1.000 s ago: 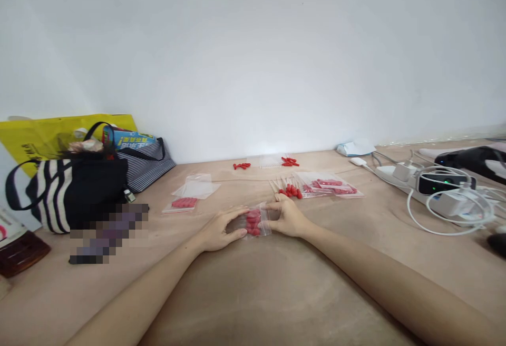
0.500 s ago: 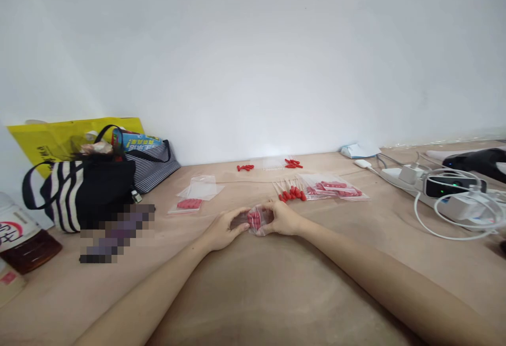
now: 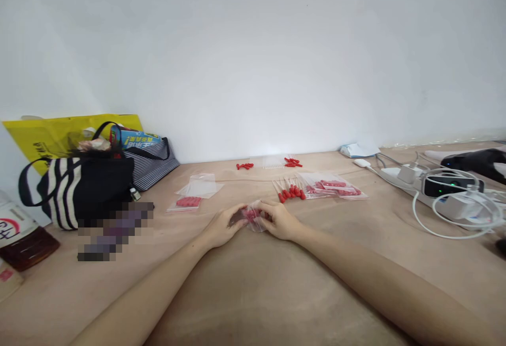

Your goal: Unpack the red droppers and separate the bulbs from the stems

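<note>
My left hand point(image 3: 221, 227) and my right hand point(image 3: 279, 220) meet at the middle of the table, both pinching a small clear plastic bag of red pieces point(image 3: 252, 216) held just above the tan surface. Beyond them lie loose red-tipped sticks point(image 3: 290, 192), filled clear bags point(image 3: 334, 186) to the right, and one filled bag point(image 3: 188, 201) with empty clear bags point(image 3: 201, 185) to the left. Two small heaps of red pieces point(image 3: 243, 166) sit near the wall.
A striped tote bag point(image 3: 79, 190) and a yellow bag point(image 3: 59, 135) stand at the left, with a bottle point(image 3: 19, 235) at the left edge. A power strip with chargers and white cables point(image 3: 446, 198) lies at the right. A white wall rises behind the table.
My hands have drawn closer together and the bag between them has gone from spread flat to bunched up. The view shifted slightly.
</note>
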Demonstrator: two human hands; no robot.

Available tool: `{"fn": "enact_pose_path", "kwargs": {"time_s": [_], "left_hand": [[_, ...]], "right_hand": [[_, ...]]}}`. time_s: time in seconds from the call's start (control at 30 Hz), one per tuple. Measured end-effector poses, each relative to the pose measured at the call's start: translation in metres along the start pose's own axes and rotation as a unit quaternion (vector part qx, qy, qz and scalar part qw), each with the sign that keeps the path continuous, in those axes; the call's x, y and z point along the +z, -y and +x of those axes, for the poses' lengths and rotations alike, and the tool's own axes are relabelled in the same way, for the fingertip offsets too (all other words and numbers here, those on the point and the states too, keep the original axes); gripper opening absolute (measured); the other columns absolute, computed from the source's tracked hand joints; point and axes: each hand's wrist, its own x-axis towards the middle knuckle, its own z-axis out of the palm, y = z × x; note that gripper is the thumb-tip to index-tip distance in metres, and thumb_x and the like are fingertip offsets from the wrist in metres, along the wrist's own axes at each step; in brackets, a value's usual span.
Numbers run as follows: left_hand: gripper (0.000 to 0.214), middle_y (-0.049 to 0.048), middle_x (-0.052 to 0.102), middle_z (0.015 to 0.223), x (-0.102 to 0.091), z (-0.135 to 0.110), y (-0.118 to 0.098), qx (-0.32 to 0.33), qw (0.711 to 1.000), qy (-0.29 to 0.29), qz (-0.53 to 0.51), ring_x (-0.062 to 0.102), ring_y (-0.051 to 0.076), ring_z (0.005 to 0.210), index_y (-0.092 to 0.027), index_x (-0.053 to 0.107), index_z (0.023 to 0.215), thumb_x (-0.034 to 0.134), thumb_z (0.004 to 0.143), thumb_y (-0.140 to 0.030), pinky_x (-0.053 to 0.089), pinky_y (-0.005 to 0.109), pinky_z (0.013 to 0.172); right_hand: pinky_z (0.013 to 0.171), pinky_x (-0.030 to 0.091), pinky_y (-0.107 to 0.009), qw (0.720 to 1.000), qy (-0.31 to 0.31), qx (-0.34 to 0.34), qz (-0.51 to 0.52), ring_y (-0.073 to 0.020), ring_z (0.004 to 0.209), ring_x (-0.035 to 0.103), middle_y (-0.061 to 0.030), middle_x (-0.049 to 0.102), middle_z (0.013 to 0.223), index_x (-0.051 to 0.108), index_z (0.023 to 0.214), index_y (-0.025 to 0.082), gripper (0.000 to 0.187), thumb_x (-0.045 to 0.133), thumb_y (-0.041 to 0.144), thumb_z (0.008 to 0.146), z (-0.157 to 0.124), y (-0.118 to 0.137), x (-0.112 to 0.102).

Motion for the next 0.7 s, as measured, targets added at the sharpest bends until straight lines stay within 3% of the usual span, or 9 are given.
{"fn": "enact_pose_path", "kwargs": {"time_s": [0.17, 0.4, 0.53, 0.7], "left_hand": [[0.038, 0.0037, 0.057, 0.113, 0.0, 0.0, 0.0, -0.012, 1.0, -0.007, 0.009, 0.052, 0.019, 0.103, -0.019, 0.048, 0.113, 0.049, 0.078, -0.035, 0.04, 0.032, 0.09], [0.041, 0.0052, 0.055, 0.115, 0.0, 0.001, 0.003, -0.03, 0.999, -0.013, 0.018, 0.05, 0.02, 0.106, -0.018, 0.047, 0.113, 0.049, 0.077, -0.036, 0.039, 0.035, 0.092], [0.043, 0.0067, 0.053, 0.118, -0.004, 0.002, 0.007, -0.052, 0.999, 0.0, 0.013, 0.05, 0.021, 0.107, -0.018, 0.046, 0.116, 0.048, 0.077, -0.036, 0.039, 0.037, 0.092], [0.047, 0.0062, 0.05, 0.122, -0.012, 0.001, 0.012, -0.054, 0.998, -0.01, 0.035, 0.046, 0.021, 0.112, -0.019, 0.042, 0.119, 0.048, 0.077, -0.038, 0.035, 0.037, 0.096]], "right_hand": [[0.076, 0.04, -0.025, 1.0, -0.018, -0.019, -0.01, -0.0147, 0.085, 0.052, -0.0042, 0.058, 0.096, 0.058, 0.102, 0.022, 0.029, 0.056, 0.025, 0.074, 0.003, -0.004, 0.001], [0.065, 0.043, -0.023, 0.991, -0.083, 0.042, 0.1, -0.0117, 0.073, 0.054, -0.0026, 0.062, 0.085, 0.061, 0.094, 0.019, 0.022, 0.051, 0.018, 0.075, 0.003, -0.006, 0.002], [0.058, 0.045, -0.024, 0.96, -0.153, 0.125, 0.201, -0.011, 0.061, 0.055, -0.003, 0.062, 0.076, 0.061, 0.09, 0.016, 0.024, 0.057, 0.029, 0.071, -0.002, -0.019, -0.007], [0.059, 0.048, -0.028, 0.903, -0.217, 0.202, 0.31, -0.0127, 0.057, 0.058, -0.0024, 0.063, 0.068, 0.058, 0.084, 0.016, 0.032, 0.064, 0.04, 0.062, -0.006, -0.035, -0.037]]}}
